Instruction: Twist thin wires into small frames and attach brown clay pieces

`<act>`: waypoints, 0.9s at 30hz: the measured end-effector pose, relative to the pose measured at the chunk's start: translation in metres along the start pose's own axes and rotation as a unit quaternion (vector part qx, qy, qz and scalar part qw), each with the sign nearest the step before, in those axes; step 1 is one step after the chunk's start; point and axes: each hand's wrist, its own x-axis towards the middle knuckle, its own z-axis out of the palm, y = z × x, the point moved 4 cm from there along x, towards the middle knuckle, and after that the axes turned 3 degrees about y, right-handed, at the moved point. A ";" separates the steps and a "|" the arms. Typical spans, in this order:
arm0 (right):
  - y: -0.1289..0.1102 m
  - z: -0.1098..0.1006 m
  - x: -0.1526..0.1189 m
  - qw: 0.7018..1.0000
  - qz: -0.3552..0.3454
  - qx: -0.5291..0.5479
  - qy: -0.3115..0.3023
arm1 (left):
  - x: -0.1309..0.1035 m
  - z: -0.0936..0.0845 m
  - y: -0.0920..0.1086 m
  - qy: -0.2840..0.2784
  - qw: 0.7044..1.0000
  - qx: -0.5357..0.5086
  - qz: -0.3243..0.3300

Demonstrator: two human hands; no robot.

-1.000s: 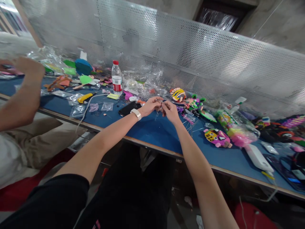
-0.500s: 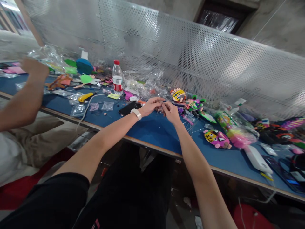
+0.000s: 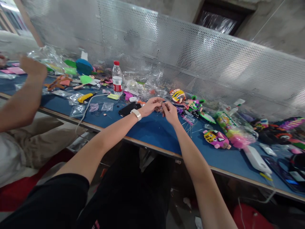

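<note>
Over the blue table [image 3: 152,132], my left hand [image 3: 152,106] and my right hand [image 3: 169,113] meet at the fingertips. Both have their fingers bent and pinched together. Whatever lies between them is too small to make out; thin wire-like strands [image 3: 158,110] show just below the fingers. Beside my left wrist, which wears a pale band [image 3: 136,114], lies a black phone [image 3: 128,108]. Past my right hand are purple scraps [image 3: 188,119] and thin sticks [image 3: 190,128]. A striped yellow foam piece [image 3: 177,95] lies behind my hands.
A bottle with a red cap [image 3: 117,79] stands at the back. Left of it are a yellow cutter [image 3: 85,97] and a white cable [image 3: 87,109]. A pink-and-yellow foam face [image 3: 216,139] lies right. A co-worker's arm [image 3: 26,95] reaches in at left. A perforated metal screen [image 3: 190,47] runs behind.
My hands stay together in nearly the same place, with only slight finger movement. The co-worker's hand at left has shifted a little to the left.
</note>
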 end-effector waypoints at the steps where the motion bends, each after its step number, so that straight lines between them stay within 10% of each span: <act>1: 0.001 0.000 0.001 1.000 0.005 0.007 0.007 | 0.000 0.000 -0.001 0.001 1.000 0.000 -0.003; 27: 0.000 -0.003 0.002 0.998 0.022 0.011 0.066 | 0.002 -0.001 0.001 0.055 0.996 0.056 0.039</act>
